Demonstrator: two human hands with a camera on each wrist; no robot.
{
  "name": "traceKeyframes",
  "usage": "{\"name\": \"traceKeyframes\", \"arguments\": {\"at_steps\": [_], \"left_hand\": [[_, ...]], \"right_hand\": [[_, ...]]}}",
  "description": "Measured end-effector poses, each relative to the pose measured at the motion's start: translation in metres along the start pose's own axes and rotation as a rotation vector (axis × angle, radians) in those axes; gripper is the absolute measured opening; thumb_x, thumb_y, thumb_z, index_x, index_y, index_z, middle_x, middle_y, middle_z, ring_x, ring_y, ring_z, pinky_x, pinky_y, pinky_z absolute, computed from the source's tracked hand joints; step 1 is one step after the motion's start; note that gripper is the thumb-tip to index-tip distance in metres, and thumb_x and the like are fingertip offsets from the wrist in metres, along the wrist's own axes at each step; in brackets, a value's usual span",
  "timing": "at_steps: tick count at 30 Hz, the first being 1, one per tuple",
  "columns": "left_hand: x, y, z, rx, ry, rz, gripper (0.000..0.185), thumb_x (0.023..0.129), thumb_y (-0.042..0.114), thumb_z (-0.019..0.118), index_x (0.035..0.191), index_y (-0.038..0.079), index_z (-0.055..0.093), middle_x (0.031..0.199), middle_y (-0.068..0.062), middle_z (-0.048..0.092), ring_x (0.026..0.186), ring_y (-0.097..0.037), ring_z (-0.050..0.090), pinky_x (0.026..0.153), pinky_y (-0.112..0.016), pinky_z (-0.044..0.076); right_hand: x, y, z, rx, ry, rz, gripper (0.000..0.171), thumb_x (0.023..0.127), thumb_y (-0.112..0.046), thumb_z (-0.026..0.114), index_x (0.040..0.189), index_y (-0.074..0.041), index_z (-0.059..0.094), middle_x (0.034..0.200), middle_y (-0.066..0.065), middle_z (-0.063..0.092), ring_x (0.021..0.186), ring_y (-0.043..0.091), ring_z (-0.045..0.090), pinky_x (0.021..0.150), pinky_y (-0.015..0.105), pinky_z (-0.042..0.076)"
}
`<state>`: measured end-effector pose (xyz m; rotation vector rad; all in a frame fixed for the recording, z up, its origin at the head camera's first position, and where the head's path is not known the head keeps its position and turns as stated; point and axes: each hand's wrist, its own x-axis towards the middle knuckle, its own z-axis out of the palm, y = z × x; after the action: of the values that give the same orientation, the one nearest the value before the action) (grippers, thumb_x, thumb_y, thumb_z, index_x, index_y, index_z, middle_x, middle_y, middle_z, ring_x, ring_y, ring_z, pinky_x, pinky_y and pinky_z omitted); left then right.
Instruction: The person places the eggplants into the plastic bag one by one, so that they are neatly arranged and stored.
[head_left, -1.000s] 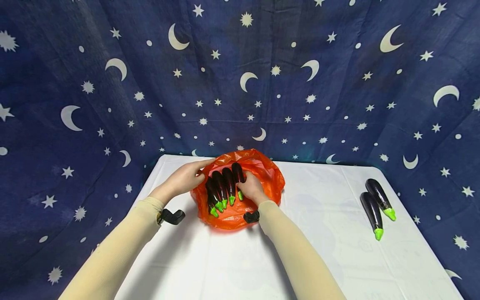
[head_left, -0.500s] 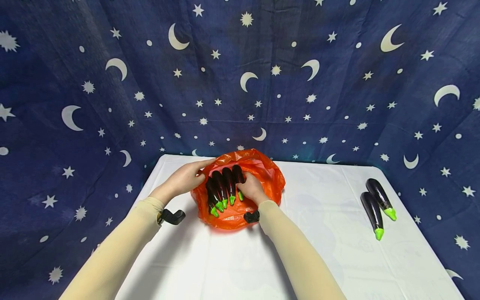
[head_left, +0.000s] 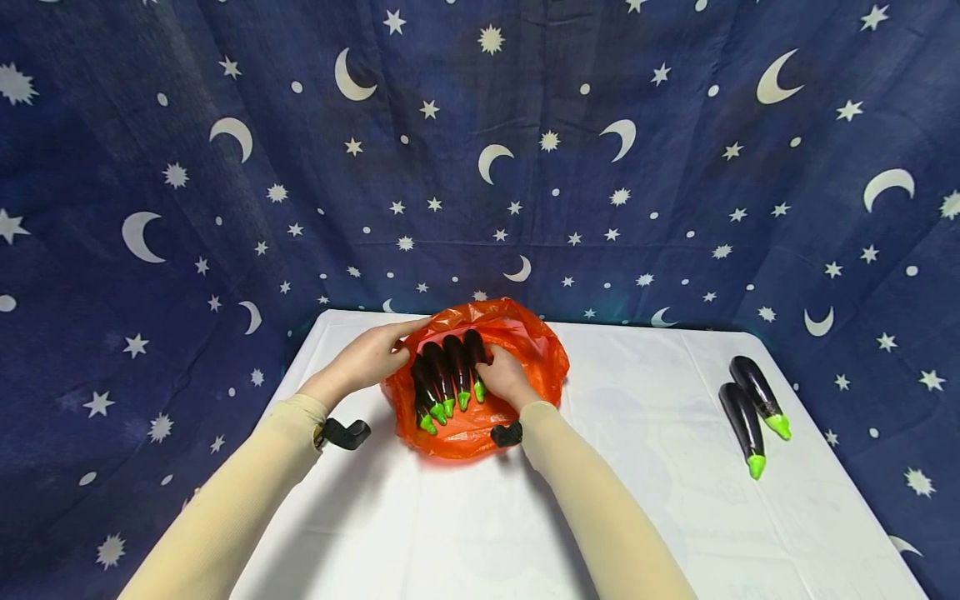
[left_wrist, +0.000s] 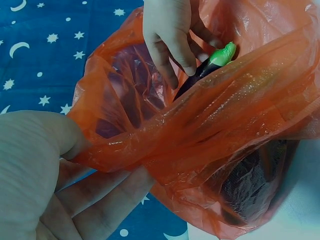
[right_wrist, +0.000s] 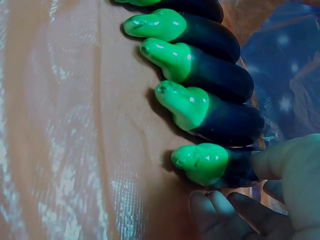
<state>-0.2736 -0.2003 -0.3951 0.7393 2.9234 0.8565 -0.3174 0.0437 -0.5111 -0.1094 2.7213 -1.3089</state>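
Note:
A red plastic bag (head_left: 553, 358) lies spread with its mouth wide, and several dark eggplants (head_left: 442, 375) with green stem ends lie side by side inside. My left hand (head_left: 371, 358) pinches the bag's left rim between thumb and fingers, as the left wrist view shows at the bag's edge (left_wrist: 115, 152). Inside the bag, my right hand (head_left: 506, 377) is at the rightmost eggplant (head_left: 474, 350). In the right wrist view its thumb (right_wrist: 272, 162) touches that eggplant's dark body (right_wrist: 239, 165), while the other fingers (right_wrist: 220, 212) lie loosely beside it.
Two more eggplants (head_left: 746, 421) lie together at the right side of the white table (head_left: 645, 467). A dark blue cloth (head_left: 435, 167) with moons and stars hangs behind the table and along its sides.
The rightmost eggplant in the bag has shifted slightly down, level with the row. My right hand has eased a little to the right, its fingers looser. My left hand stays at the rim.

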Motion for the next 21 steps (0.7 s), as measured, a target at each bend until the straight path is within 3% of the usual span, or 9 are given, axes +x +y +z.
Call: {"name": "traceKeyframes", "arguments": {"at_steps": [11, 21], "left_hand": [[0.001, -0.001, 0.001, 0.003, -0.001, -0.004, 0.062, 0.094, 0.002, 0.055, 0.153, 0.02, 0.052, 0.14, -0.005, 0.062, 0.088, -0.022, 0.057, 0.083, -0.04, 0.045], [0.002, -0.001, 0.002, 0.014, 0.002, -0.001, 0.063, 0.092, 0.002, 0.055, 0.152, 0.021, 0.053, 0.128, -0.004, 0.066, 0.083, -0.022, 0.056, 0.08, -0.04, 0.043]], "right_hand": [[-0.003, 0.007, -0.01, -0.065, 0.016, -0.058, 0.05, 0.1, -0.021, 0.061, 0.147, -0.006, 0.054, 0.141, 0.013, 0.059, 0.128, 0.033, 0.055, 0.109, 0.049, 0.041], [-0.019, 0.008, -0.023, -0.126, 0.01, -0.202, 0.051, 0.098, -0.019, 0.065, 0.146, -0.006, 0.055, 0.138, 0.013, 0.061, 0.121, 0.03, 0.059, 0.105, 0.048, 0.045]]}}
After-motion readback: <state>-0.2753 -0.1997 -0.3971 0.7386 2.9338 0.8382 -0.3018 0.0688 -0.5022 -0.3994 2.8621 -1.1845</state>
